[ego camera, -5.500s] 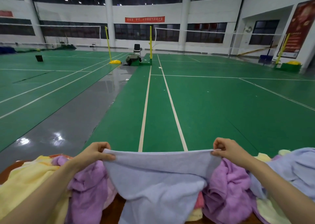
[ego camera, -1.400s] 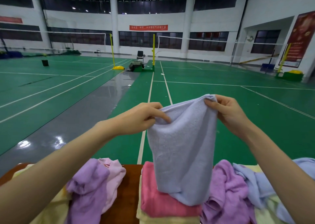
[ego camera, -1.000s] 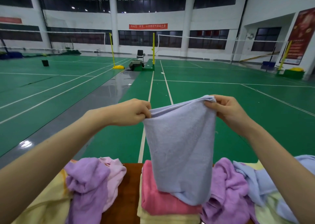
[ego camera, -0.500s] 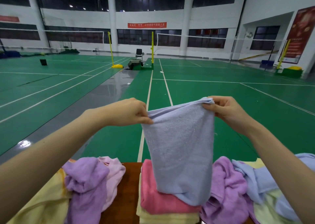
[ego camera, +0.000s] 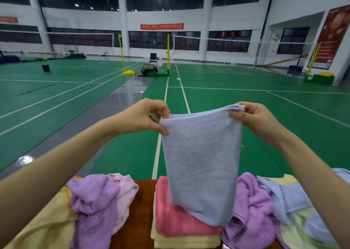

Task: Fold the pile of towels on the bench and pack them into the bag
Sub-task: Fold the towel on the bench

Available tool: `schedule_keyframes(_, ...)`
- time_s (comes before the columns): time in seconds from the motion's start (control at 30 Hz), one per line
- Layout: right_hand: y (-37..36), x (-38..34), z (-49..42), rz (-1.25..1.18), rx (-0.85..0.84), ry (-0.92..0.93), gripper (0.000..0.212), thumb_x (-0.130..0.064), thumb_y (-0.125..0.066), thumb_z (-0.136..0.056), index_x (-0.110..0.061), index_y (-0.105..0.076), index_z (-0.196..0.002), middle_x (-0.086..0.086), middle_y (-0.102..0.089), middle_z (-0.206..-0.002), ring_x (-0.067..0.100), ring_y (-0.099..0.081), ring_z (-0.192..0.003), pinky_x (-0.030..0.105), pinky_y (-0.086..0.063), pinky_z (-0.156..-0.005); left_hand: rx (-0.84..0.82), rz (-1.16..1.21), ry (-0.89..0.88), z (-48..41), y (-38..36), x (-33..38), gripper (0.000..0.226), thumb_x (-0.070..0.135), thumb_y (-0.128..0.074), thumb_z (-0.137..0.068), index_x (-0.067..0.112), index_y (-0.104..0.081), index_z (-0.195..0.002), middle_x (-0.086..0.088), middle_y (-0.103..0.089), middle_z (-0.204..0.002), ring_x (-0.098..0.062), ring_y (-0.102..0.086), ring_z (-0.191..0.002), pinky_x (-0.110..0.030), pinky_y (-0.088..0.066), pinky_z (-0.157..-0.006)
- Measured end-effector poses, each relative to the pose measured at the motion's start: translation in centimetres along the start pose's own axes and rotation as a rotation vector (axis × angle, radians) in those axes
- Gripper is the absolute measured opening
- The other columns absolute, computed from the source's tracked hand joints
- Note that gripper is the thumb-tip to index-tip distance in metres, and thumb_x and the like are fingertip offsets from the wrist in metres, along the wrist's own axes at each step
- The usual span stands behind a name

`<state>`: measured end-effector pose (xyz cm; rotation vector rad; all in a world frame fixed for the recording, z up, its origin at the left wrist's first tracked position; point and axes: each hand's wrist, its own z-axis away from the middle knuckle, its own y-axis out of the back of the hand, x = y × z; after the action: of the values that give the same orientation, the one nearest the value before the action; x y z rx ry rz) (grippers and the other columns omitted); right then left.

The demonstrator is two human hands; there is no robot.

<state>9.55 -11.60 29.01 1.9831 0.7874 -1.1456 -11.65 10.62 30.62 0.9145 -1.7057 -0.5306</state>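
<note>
I hold a pale blue towel [ego camera: 200,165] up in front of me, doubled over, hanging down to the folded stack. My left hand [ego camera: 144,117] pinches its top left corner and my right hand [ego camera: 253,118] pinches the top right corner. Its lower end rests on a folded pink towel [ego camera: 174,220] that lies on a folded pale yellow towel [ego camera: 181,241]. These sit on the brown wooden bench [ego camera: 140,211]. No bag shows in the head view.
Unfolded towels lie on both sides: a purple one [ego camera: 91,201], a light pink one [ego camera: 126,192] and a yellow one [ego camera: 43,228] at left, a purple one [ego camera: 250,207], blue ones [ego camera: 291,197] and yellow-green ones at right. Beyond the bench spreads a green court floor [ego camera: 227,116] with net posts [ego camera: 168,53].
Since 5.5 s ago the blue towel went from spread wide and low to doubled and raised. Over the last second my hands kept their pinches and barely moved; left fingers shifted on the corner.
</note>
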Motion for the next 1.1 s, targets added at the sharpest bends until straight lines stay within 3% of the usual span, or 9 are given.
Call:
schedule_keyframes(0.1,0.0,-0.5,-0.2,0.074,0.008,0.019,0.015,-0.020,-0.063,-0.078,-0.009,-0.065,-0.089,-0.012,-0.066,-0.073,0.000,-0.060,-0.071,0.009,-0.045,-0.067,-0.038,-0.129,0.029,-0.5,0.1,0.0,0.022,0.014,-0.074,-0.072,0.018,-0.054,-0.065,-0.006,-0.056,-0.069,-0.016,-0.050,-0.066,-0.028,-0.044,-0.064)
schedule_keyframes(0.2,0.0,-1.2,-1.0,0.173,0.064,0.037,0.005,-0.012,-0.064,-0.083,-0.013,-0.067,-0.086,-0.018,-0.063,-0.066,-0.006,-0.053,-0.059,0.005,-0.039,-0.057,-0.004,-0.272,0.037,-1.7,0.7,0.7,0.031,0.001,-0.069,-0.076,0.014,-0.046,-0.060,0.000,-0.043,-0.059,-0.011,-0.037,-0.057,-0.015,-0.031,-0.055)
schedule_keyframes(0.4,1.0,-2.7,-4.2,0.096,0.346,0.018,0.005,-0.017,-0.069,-0.082,-0.017,-0.065,-0.085,-0.015,-0.052,-0.045,0.001,-0.035,-0.037,0.012,-0.030,-0.039,0.357,-0.147,-0.024,-5.7,2.3,1.9,0.033,0.000,-0.070,-0.076,0.019,-0.045,-0.067,-0.002,-0.049,-0.057,-0.010,-0.040,-0.053,-0.008,-0.037,-0.051)
schedule_keyframes(0.47,0.7,-2.8,-5.1,0.073,0.393,0.012,0.006,-0.017,-0.070,-0.081,-0.018,-0.064,-0.082,-0.014,-0.054,-0.050,0.000,-0.037,-0.035,0.013,-0.032,-0.039,0.445,-0.127,-0.032,-6.9,2.3,1.8,0.034,-0.002,-0.069,-0.075,0.019,-0.044,-0.067,-0.003,-0.055,-0.060,-0.009,-0.047,-0.055,-0.011,-0.043,-0.054)
schedule_keyframes(0.63,-0.2,-2.5,-5.9,0.054,0.428,0.012,0.007,-0.020,-0.069,-0.083,-0.023,-0.064,-0.079,-0.015,-0.064,-0.059,0.000,-0.055,-0.044,0.013,-0.038,-0.047,0.569,-0.062,-0.032,-7.8,2.3,0.8,0.036,-0.006,-0.066,-0.075,0.020,-0.040,-0.069,-0.001,-0.047,-0.057,-0.008,-0.040,-0.053,-0.012,-0.040,-0.053)
schedule_keyframes(0.8,-0.9,-0.9,-2.3,0.099,0.357,0.023,0.007,-0.017,-0.068,-0.082,-0.024,-0.066,-0.080,-0.014,-0.062,-0.055,0.001,-0.051,-0.044,0.015,-0.037,-0.050,0.382,-0.016,0.027,-4.5,0.7,-0.8,0.039,-0.005,-0.069,-0.075,0.020,-0.039,-0.073,-0.004,-0.048,-0.061,-0.015,-0.043,-0.058,-0.024,-0.037,-0.056)
schedule_keyframes(0.97,-2.8,2.5,4.9,0.054,0.247,-0.069,0.015,-0.027,-0.072,-0.065,-0.017,-0.070,-0.076,-0.005,-0.049,-0.042,0.003,-0.038,-0.038,0.012,-0.031,-0.040,0.149,0.152,0.131,1.7,-4.6,-2.1,0.043,-0.011,-0.070,-0.073,0.014,-0.035,-0.073,0.008,-0.037,-0.050,-0.003,-0.031,-0.045,-0.012,-0.031,-0.044)
schedule_keyframes(1.03,-3.4,3.9,7.1,0.035,0.228,-0.108,0.005,-0.011,-0.070,-0.073,-0.014,-0.070,-0.070,-0.005,-0.044,-0.039,0.003,-0.032,-0.035,0.010,-0.027,-0.037,0.041,0.265,0.173,3.9,-6.7,-2.5,0.043,-0.015,-0.067,-0.074,0.012,-0.034,-0.074,0.007,-0.038,-0.048,-0.006,-0.033,-0.045,-0.016,-0.035,-0.044)
schedule_keyframes(1.1,-3.7,5.3,9.3,0.049,0.200,-0.168,0.016,0.007,-0.063,-0.079,-0.007,-0.068,-0.072,-0.005,-0.040,-0.038,0.002,-0.028,-0.034,0.010,-0.024,-0.036,-0.075,0.313,0.216,5.9,-8.4,-2.4,0.041,-0.014,-0.066,-0.076,0.013,-0.034,-0.077,-0.001,-0.039,-0.052,-0.009,-0.036,-0.046,-0.018,-0.033,-0.045)
